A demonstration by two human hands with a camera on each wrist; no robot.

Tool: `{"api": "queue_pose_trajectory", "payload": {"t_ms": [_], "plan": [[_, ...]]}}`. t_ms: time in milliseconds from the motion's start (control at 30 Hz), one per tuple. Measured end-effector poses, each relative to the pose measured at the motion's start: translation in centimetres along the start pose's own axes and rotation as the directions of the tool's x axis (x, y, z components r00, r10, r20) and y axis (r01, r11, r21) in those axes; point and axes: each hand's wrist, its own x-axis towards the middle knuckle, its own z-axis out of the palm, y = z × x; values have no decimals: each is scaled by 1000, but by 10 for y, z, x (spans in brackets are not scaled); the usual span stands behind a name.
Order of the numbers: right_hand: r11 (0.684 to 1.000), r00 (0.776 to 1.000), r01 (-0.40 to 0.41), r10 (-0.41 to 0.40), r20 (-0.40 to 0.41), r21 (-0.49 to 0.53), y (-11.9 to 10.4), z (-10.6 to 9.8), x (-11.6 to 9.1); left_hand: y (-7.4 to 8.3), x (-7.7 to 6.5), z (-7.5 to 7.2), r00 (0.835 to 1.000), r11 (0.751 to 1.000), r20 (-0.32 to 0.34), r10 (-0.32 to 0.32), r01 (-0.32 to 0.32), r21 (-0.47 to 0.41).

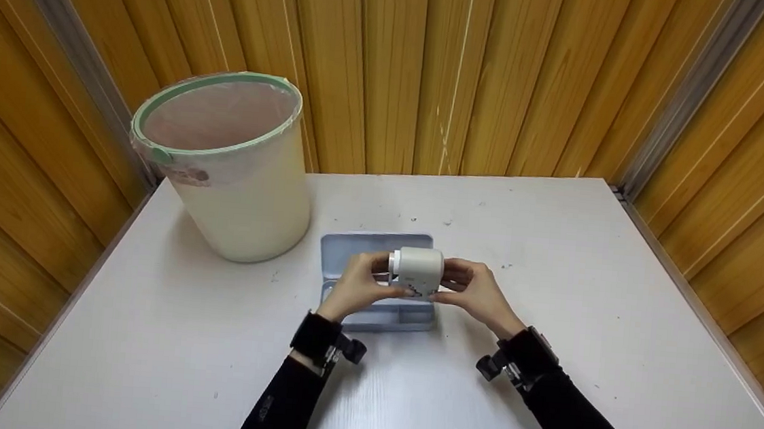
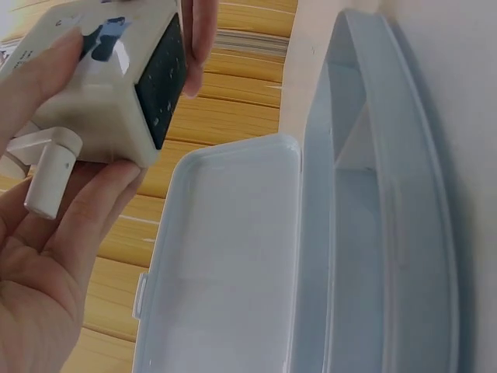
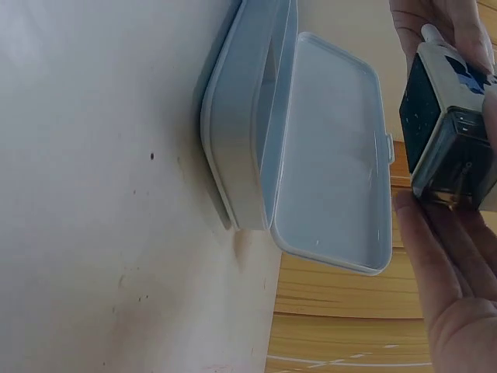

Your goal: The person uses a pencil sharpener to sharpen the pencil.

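Observation:
Between both hands a white hand-crank pencil sharpener (image 1: 421,267) is held on its side above an open pale blue pencil case (image 1: 374,319). My left hand (image 1: 357,284) grips its crank side, thumb on the printed face, fingers behind; the crank handle (image 2: 53,177) sticks out by the palm in the left wrist view. My right hand (image 1: 478,294) holds the opposite end by thumb and fingers. A dark, see-through drawer (image 3: 458,159) shows there in the right wrist view. The pencil case lies on the table, its lid (image 2: 229,256) tipped back and compartments showing.
A tall cream bin (image 1: 246,210) with a green rim and a plastic liner stands at the back left of the white table (image 1: 585,408). Wood-patterned panels (image 1: 393,72) enclose the back and both sides.

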Motion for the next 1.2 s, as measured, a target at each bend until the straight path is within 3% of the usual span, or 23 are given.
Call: {"api": "queue_pose_trajectory", "payload": {"t_ms": [67, 300, 600, 733, 833, 900, 1000, 1100, 1200], "plan": [[1000, 1000, 0, 0, 11, -7, 0, 0, 1, 0, 0, 0, 1000, 1000, -1, 0, 0, 5], [993, 997, 41, -34, 67, -106, -7, -7, 1, -31, 10, 10, 1000, 1000, -8, -7, 7, -1], [951, 986, 169, -165, 38, -258, -24, -5, -2, -34, 11, 20, 999, 999, 33, 10, -9, -38], [945, 985, 171, -169, 31, -278, -24, -9, -4, -31, 10, 21, 998, 999, 63, 12, -14, 41], [946, 988, 152, -156, 8, -287, -20, -19, -5, -27, 8, 16, 998, 981, 65, 25, -37, 190], [944, 990, 129, -142, -20, -303, -15, -28, -5, -24, 6, 9, 998, 952, 40, 55, -65, 299], [941, 992, 90, -113, -51, -327, -5, -43, -6, -24, -1, -4, 991, 884, -40, 125, -93, 458], [938, 996, 38, -64, -64, -343, 6, -56, -10, -27, -11, -21, 979, 777, -101, 178, -77, 625], [935, 998, 0, -24, -65, -354, 15, -66, -15, -32, -24, -40, 972, 658, -152, 178, -3, 753]]}}
